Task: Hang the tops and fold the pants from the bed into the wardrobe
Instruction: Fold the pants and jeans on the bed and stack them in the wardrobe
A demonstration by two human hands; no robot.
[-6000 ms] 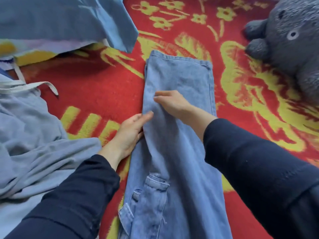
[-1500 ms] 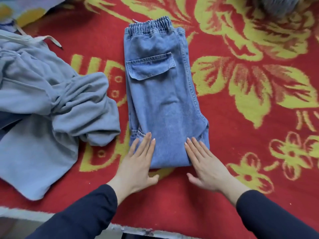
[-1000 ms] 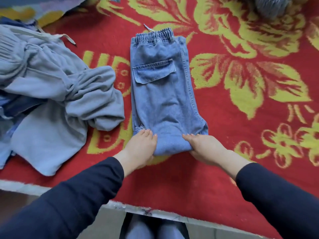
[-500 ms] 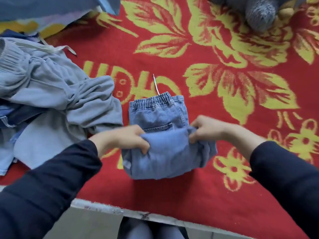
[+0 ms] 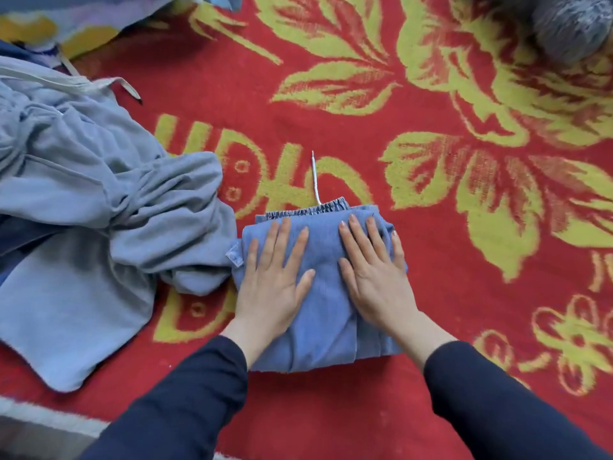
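Note:
The light blue jeans lie folded into a compact rectangle on the red and yellow bed cover. Their elastic waistband and a white drawstring stick out at the far edge. My left hand lies flat on the left half of the bundle, fingers spread and straight. My right hand presses flat on the right half in the same way. A rumpled grey-blue garment with a pale drawstring lies just left of the jeans, touching their left edge.
A grey plush toy sits at the top right corner. More blue fabric lies at the top left. The bed's near edge runs along the bottom left.
My hands lifted the near end of the jeans and folded it over toward the waistband. They let go and now lie flat on the smaller bundle.

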